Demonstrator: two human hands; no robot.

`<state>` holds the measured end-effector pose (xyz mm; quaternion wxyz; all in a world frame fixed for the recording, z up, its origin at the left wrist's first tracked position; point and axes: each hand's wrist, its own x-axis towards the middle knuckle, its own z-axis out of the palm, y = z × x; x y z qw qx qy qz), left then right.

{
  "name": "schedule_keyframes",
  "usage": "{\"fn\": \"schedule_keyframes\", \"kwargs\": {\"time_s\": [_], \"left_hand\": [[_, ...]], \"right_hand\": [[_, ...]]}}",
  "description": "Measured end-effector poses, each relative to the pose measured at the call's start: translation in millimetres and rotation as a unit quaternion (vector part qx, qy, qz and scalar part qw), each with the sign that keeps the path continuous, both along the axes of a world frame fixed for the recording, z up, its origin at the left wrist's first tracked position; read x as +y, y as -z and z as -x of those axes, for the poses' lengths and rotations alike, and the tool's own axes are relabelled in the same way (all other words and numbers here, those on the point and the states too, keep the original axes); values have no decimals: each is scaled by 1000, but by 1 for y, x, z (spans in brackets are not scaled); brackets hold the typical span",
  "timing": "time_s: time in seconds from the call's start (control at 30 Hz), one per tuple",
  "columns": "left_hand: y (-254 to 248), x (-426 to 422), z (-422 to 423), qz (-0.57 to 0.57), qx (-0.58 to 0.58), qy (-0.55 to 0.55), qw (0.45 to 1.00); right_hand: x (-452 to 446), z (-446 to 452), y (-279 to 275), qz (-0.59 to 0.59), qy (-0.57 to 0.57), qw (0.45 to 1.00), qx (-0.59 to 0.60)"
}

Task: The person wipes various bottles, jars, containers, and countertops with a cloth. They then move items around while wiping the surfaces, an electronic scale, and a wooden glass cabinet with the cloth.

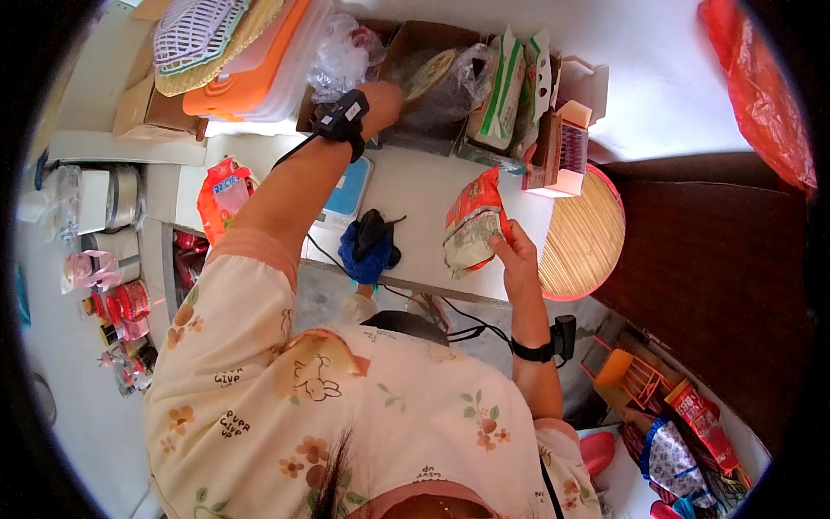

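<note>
My right hand (516, 255) grips the lower edge of a crinkled red and cream packet (472, 227), holding it above the white tabletop (415, 186). My left hand (383, 102) reaches to the open cardboard boxes at the back. It is next to a clear plastic bag (339, 60), and its fingers are hidden from me. Inside the box (406, 43) just right of that hand lie clear plastic wrapping and a pale, flat, rounded thing. Farther right stand white and green packets (500, 91) in a box.
A blue-topped scale (347, 190) and a dark blue cloth bundle (367, 251) are on the table. An orange packet (223, 197) lies left. A round woven tray (581, 233) stands right. Cables (467, 327) hang below the front edge. An orange-lidded container (259, 69) stands back left.
</note>
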<state>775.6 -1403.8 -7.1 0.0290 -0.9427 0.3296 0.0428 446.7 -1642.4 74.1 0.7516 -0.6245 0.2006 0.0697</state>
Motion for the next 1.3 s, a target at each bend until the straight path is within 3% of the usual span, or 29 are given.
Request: {"fn": "schedule_keyframes", "kwargs": {"time_s": [0.2, 0.3, 0.37, 0.47, 0.53, 0.6, 0.63, 0.67, 0.77, 0.87, 0.9, 0.97, 1.0, 1.03, 1.07, 1.1, 1.13, 1.17, 1.27, 1.3], "left_hand": [[-21, -3, -37, -30, 41, 51, 997], [-43, -4, -53, -51, -66, 85, 993], [-22, -6, -80, -70, -78, 92, 990], [30, -17, -127, 33, -26, -46, 998], [17, -23, -124, 32, -53, -44, 997], [-58, -22, -94, -82, -159, 100, 979], [-59, -19, -98, -156, -164, 156, 962], [-57, -20, -99, -152, -161, 156, 963], [-41, -17, -109, 15, -68, 29, 997], [-17, -13, -117, 237, 69, -114, 962], [-9, -13, -118, 319, 132, -179, 921], [8, -17, -119, 496, 274, -338, 752], [17, -19, -120, 529, 305, -372, 700], [17, -3, -110, 404, 202, -209, 868], [16, 13, -100, 279, 18, -59, 958], [10, 27, -78, 114, -136, 109, 978], [-20, 7, -42, 210, -14, -52, 976], [-51, -14, -4, 325, 69, -217, 918], [-17, 1, 22, 184, 15, 48, 982], [-30, 2, 37, 233, 52, 22, 971]], "right_hand": [[-7, 8, 11, 5, -3, 1000, -14], [-1, 6, -3, -22, 20, 999, -21], [-2, 7, -1, -18, 24, 999, -22], [-5, 9, 1, -20, 20, 999, -25], [-5, 9, 2, -22, 21, 999, -26], [-3, 10, 1, -23, 30, 999, -25], [-3, 10, 3, -24, 27, 999, -25], [-4, 10, 6, -25, 24, 999, -26], [-5, 9, 10, -27, 13, 999, -30], [-2, 5, 6, -23, 5, 999, -36], [-1, 3, 3, -21, 4, 999, -37], [-3, -1, -1, -16, -7, 999, -38], [-3, -4, -4, -13, -13, 999, -38], [-2, -7, -12, -25, -8, 999, -45], [1, -12, -23, -36, -4, 998, -54], [3, -17, -31, -47, -1, 997, -64], [2, -22, -34, -62, -3, 994, -85], [7, -31, -44, -57, 11, 993, -105], [17, -64, -69, 0, 27, 986, -167], [18, -80, -75, 24, 26, 980, -195]]}}
